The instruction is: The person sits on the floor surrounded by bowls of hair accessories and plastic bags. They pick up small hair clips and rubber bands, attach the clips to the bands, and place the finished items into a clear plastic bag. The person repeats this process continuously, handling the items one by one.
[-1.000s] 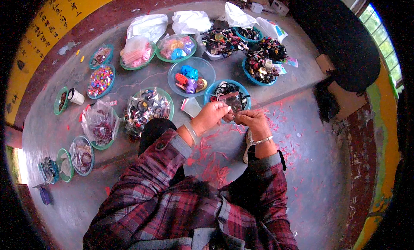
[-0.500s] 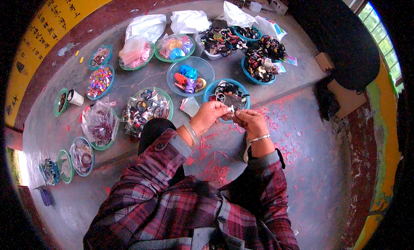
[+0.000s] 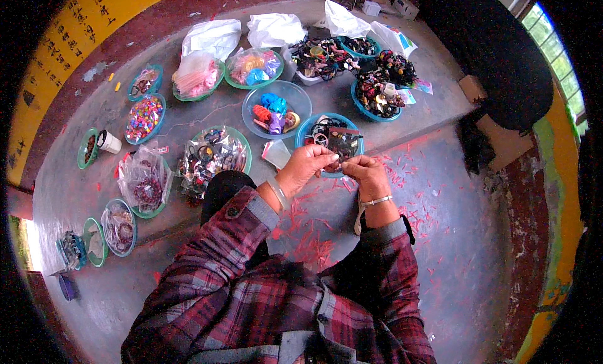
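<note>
Over the near edge of a blue basin [image 3: 301, 133], my left hand [image 3: 306, 166] and my right hand [image 3: 369, 175] meet with thumbs and fingertips pinched together. Between them a small clear plastic bag [image 3: 345, 143] appears to stand up from the fingertips, dark things showing through it. Its lower edge is hidden by my fingers. Black hair ties [image 3: 321, 126] and a pale ring lie in the basin behind. Just left of my left hand is a flat clear packet [image 3: 275, 153].
A clear basin [image 3: 249, 106] of colourful pieces stands beyond. Left are a green basin [image 3: 249, 153] of packaged accessories and a bagged bowl [image 3: 146, 182]. At the back are white bags [image 3: 212, 38] and a blue bowl [image 3: 377, 116] of hair ties. Red scraps [image 3: 308, 238] litter the floor.
The clear bag now shows more upright above my fingertips. The small white bit seen between my fingers is no longer visible. Both hands have barely shifted.
</note>
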`<move>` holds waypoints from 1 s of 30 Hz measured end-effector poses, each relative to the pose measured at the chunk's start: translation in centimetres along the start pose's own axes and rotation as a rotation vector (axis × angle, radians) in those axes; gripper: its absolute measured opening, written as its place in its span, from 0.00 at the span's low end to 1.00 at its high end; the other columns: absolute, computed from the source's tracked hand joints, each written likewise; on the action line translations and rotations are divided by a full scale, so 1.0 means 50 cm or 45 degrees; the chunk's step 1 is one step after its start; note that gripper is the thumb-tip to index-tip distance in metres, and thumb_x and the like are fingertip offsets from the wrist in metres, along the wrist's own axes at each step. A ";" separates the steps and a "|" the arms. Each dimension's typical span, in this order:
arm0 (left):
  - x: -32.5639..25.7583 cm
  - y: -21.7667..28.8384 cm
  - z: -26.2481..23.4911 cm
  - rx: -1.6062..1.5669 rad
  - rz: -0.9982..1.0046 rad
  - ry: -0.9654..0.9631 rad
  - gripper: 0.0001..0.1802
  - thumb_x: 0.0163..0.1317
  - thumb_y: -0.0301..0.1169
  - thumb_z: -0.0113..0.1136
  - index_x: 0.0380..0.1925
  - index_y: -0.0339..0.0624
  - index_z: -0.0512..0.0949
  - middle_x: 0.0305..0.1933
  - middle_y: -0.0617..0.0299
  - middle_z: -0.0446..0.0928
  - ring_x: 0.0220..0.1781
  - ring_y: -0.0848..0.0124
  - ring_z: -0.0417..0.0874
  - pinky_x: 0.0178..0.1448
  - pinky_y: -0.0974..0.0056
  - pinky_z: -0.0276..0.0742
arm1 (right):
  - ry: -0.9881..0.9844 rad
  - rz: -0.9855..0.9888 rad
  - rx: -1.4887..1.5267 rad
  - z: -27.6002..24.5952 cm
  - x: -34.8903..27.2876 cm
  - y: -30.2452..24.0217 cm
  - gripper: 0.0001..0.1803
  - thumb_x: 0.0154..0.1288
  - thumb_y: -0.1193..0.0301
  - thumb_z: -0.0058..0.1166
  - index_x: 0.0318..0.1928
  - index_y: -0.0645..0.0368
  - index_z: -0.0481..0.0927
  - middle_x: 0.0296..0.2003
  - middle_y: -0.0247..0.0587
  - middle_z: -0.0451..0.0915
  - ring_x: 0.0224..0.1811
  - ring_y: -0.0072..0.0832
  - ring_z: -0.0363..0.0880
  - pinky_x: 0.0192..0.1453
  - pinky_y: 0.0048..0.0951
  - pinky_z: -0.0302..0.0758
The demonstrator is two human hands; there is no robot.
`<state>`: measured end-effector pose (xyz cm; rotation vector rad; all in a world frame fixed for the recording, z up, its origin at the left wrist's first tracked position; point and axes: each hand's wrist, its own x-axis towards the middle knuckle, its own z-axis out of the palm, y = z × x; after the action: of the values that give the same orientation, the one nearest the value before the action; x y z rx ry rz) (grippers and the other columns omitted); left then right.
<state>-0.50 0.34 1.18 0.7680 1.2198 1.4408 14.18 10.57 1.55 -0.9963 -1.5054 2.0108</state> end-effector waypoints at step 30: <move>0.008 -0.015 -0.001 0.032 0.026 0.092 0.11 0.53 0.35 0.58 0.28 0.38 0.78 0.25 0.66 0.76 0.25 0.81 0.72 0.28 0.76 0.64 | -0.087 -0.029 0.002 0.001 0.007 0.010 0.07 0.53 0.72 0.56 0.30 0.63 0.78 0.24 0.33 0.77 0.26 0.20 0.72 0.31 0.20 0.67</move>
<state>-0.38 0.65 0.38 0.7532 1.2901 1.4835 13.96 10.63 1.00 -0.9140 -1.5436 2.0487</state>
